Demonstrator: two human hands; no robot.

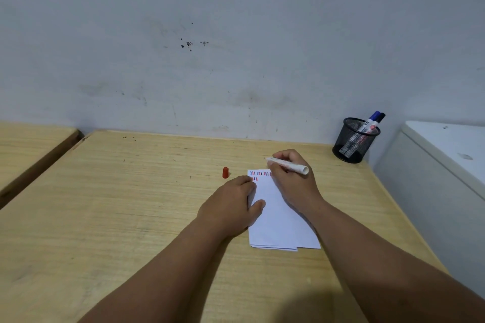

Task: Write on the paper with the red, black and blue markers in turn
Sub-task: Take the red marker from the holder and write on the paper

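A white sheet of paper (282, 217) lies on the wooden table (131, 204), with short red, black and blue strokes along its top edge. My left hand (231, 207) lies flat on the paper's left side, fingers spread. My right hand (291, 178) grips an uncapped white marker (288, 165), its tip pointing left above the top of the sheet. The marker's red cap (225, 172) stands on the table left of the paper. A blue marker (374, 118) and a black marker (380, 117) stand in a black mesh cup (353, 141).
The mesh cup stands at the table's back right corner, against the grey wall (236, 47). A white cabinet (446, 155) flanks the table on the right. A second wooden table (26, 147) sits to the left across a gap.
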